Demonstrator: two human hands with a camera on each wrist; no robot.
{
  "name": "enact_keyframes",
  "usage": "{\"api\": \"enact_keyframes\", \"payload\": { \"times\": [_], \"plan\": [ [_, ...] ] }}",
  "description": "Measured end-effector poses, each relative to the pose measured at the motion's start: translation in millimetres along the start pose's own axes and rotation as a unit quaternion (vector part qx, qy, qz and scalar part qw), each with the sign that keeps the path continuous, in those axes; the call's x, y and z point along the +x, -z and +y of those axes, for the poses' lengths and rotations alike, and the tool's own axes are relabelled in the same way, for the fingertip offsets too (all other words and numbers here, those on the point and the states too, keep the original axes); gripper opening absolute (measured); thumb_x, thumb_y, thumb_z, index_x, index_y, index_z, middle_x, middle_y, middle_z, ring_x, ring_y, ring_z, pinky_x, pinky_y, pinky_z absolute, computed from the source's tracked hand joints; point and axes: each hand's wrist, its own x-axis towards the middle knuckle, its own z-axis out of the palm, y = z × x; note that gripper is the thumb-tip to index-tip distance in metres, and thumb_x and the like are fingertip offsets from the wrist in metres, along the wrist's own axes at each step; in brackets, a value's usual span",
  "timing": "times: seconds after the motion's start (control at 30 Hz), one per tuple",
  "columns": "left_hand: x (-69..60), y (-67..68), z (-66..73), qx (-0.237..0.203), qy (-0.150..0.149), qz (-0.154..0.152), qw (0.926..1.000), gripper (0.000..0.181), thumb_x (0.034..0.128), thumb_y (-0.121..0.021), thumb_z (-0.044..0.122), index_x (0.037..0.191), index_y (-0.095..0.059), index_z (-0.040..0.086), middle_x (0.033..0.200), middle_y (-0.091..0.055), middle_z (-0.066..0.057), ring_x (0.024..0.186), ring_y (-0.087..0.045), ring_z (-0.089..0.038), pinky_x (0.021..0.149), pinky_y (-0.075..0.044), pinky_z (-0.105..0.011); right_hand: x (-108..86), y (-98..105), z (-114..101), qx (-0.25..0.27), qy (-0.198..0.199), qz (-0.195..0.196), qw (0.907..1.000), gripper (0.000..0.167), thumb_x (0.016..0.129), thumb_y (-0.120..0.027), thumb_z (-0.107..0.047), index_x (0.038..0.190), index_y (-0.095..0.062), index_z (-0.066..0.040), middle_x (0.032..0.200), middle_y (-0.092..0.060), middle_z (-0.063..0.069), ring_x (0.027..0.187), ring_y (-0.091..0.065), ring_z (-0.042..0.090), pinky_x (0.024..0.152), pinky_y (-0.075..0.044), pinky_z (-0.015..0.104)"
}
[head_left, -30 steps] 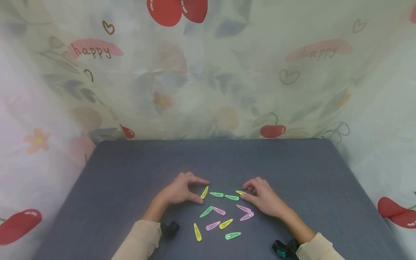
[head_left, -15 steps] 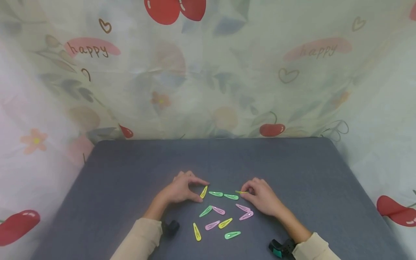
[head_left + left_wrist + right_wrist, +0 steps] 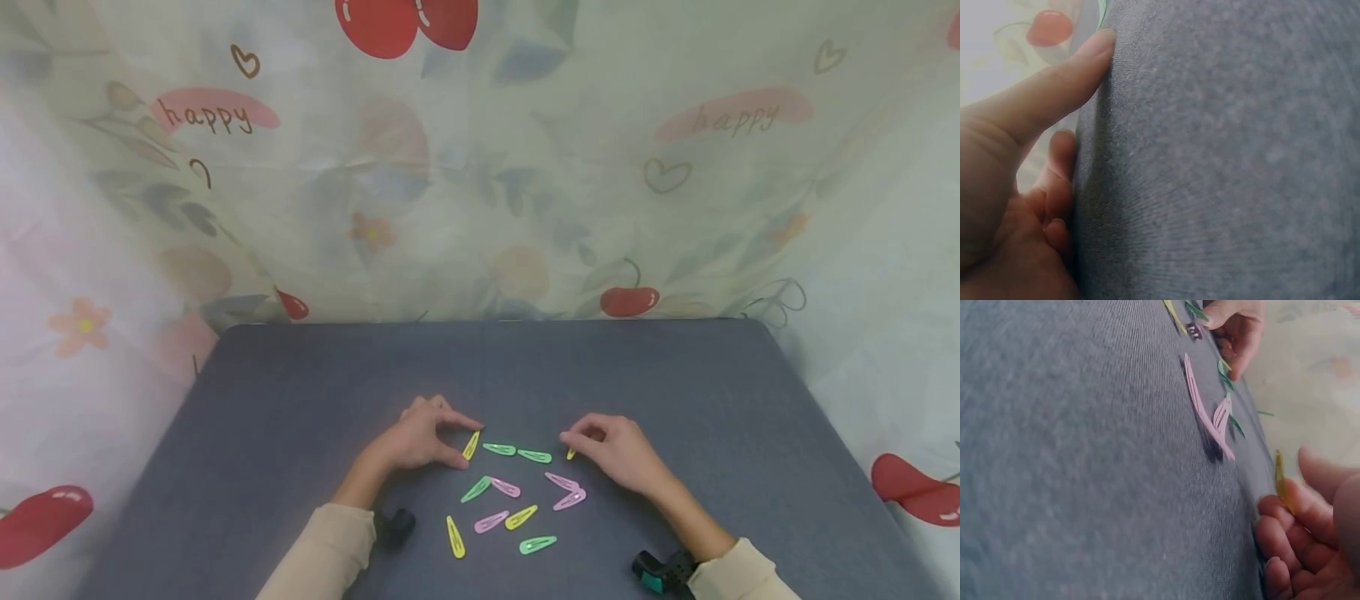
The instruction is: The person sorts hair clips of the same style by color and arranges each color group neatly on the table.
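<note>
In the head view, the left hand (image 3: 411, 440) rests on the table with thumb and index finger spread, their tips at the two ends of a slanted yellow clip (image 3: 471, 445). The left wrist view shows its fingers (image 3: 1054, 94) extended near the cloth; that clip is not visible there. At the right, the right hand (image 3: 621, 452) pinches another yellow clip (image 3: 571, 454), whose end shows below the fingertips. This clip (image 3: 1280, 478) stands up from the fingers in the right wrist view. Two green clips (image 3: 499, 449) (image 3: 535, 457) lie end to end between the hands.
Nearer the person on the grey table (image 3: 480, 367) lie pink clips (image 3: 569, 499), a green clip (image 3: 537, 545), a green clip touching a pink one (image 3: 505, 487), and yellow clips (image 3: 455, 537) (image 3: 521, 517). A patterned curtain (image 3: 465, 208) hangs behind.
The right hand has closed its fingers round the yellow clip and shifted it slightly right, turning it from lying sideways to pointing downward in view. The left hand has stayed in place.
</note>
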Motion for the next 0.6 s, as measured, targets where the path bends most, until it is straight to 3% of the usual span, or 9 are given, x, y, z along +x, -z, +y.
{"api": "enact_keyframes", "payload": {
  "times": [0.2, 0.6],
  "plan": [
    [0.6, -0.3, -1.2, 0.003, 0.010, -0.004, 0.9999, 0.051, 0.0706, -0.092, 0.041, 0.118, -0.074, 0.045, 0.101, -0.055, 0.008, 0.097, -0.040, -0.016, 0.084, -0.033, -0.037, 3.0, 5.1, 2.2, 0.010, 0.006, 0.038, 0.9992, 0.019, 0.089, -0.079, -0.021, 0.103, -0.067, -0.017, 0.086, -0.069, -0.002, 0.073, -0.060, 0.010, 0.064, -0.048, 0.024],
    [1.1, 2.1, -0.3, -0.013, 0.006, -0.014, 0.9998, 0.051, 0.0706, -0.093, 0.037, 0.118, -0.075, 0.042, 0.100, -0.055, 0.006, 0.097, -0.040, -0.017, 0.082, -0.032, -0.036, 26.3, 30.6, 14.0, 0.038, 0.002, 0.070, 0.9968, 0.019, 0.093, -0.074, -0.012, 0.112, -0.071, -0.010, 0.096, -0.073, 0.008, 0.077, -0.068, 0.016, 0.066, -0.056, 0.023]
  ]
}}
